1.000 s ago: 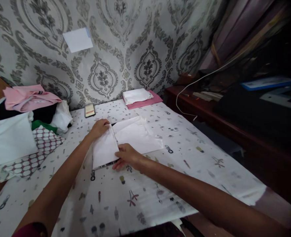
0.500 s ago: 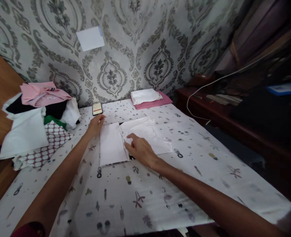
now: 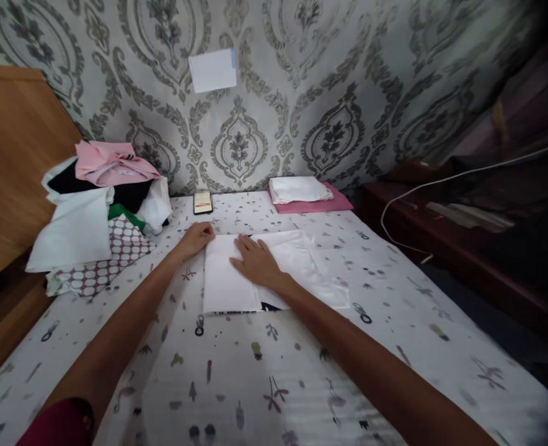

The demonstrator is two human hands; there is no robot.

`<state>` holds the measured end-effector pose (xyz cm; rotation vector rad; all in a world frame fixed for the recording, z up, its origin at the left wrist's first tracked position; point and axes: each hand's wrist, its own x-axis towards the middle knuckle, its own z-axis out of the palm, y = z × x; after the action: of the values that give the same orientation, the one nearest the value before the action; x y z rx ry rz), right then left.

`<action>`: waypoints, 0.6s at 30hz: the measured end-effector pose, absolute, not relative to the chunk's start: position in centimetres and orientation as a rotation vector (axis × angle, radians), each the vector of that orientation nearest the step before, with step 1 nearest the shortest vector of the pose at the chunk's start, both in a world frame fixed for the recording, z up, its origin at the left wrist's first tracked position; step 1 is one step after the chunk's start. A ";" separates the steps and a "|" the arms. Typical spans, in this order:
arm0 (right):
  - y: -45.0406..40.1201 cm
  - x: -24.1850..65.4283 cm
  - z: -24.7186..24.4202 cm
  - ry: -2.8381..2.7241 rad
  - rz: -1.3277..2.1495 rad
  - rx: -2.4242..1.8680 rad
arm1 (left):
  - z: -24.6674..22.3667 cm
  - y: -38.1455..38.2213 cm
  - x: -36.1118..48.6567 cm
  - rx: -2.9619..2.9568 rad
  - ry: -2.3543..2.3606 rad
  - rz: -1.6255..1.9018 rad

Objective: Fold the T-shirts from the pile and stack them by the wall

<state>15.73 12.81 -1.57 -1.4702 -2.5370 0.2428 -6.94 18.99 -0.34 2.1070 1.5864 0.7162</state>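
Right hand (image 3: 256,263): open, palm down, its fingers spreading and pressing on a white folded garment (image 3: 230,285). Left hand (image 3: 197,238): fingers curling at the garment's far left corner; whether they are gripping its cloth, one cannot tell.

White folded garment: lying under the right hand and just right of the left; its doubled panel is showing at the left, a looser layer is extending rightward beneath the right forearm, and black print is peeping out along the near edge.

Patterned sheet (image 3: 237,378): spreading beneath both hands and the garment.

Phone (image 3: 203,202): lying just beyond the left hand, its screen glowing.

Clothes pile (image 3: 81,226): sitting left of the left hand; a pink garment (image 3: 113,166) is topping it, with black, green, white and lattice-print cloth showing below.

White folded cloth (image 3: 297,189): resting on a pink folded cloth (image 3: 341,199), beyond the right hand and to its right.

White cable (image 3: 382,217): looping over dark red furniture (image 3: 379,195), well right of the right hand.

Wallpapered wall (image 3: 283,127): standing beyond both hands.
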 end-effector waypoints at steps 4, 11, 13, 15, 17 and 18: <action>12.6 15.7 -1.2 -2.547 0.264 -1.478 | -0.5 18.9 -6.9 2.104 1.499 0.665; 12.9 15.7 -1.4 -2.548 0.274 -1.475 | -0.1 19.3 -6.7 2.231 1.474 0.521; 12.9 15.8 -1.5 -2.545 0.270 -1.461 | -0.1 19.4 -6.7 2.263 1.496 0.498; 13.0 15.9 -1.7 -2.543 0.273 -1.448 | -0.1 19.2 -6.8 2.315 1.529 0.458; 13.0 15.9 -1.9 -2.541 0.279 -1.437 | 0.0 18.5 -6.9 2.392 1.585 0.446; 13.1 15.9 -1.9 -2.540 0.282 -1.433 | 0.1 17.9 -6.9 2.427 1.631 0.472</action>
<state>15.90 13.07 -1.94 -1.4334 -2.5395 0.2824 -6.92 17.86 0.12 2.4268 1.6310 0.4720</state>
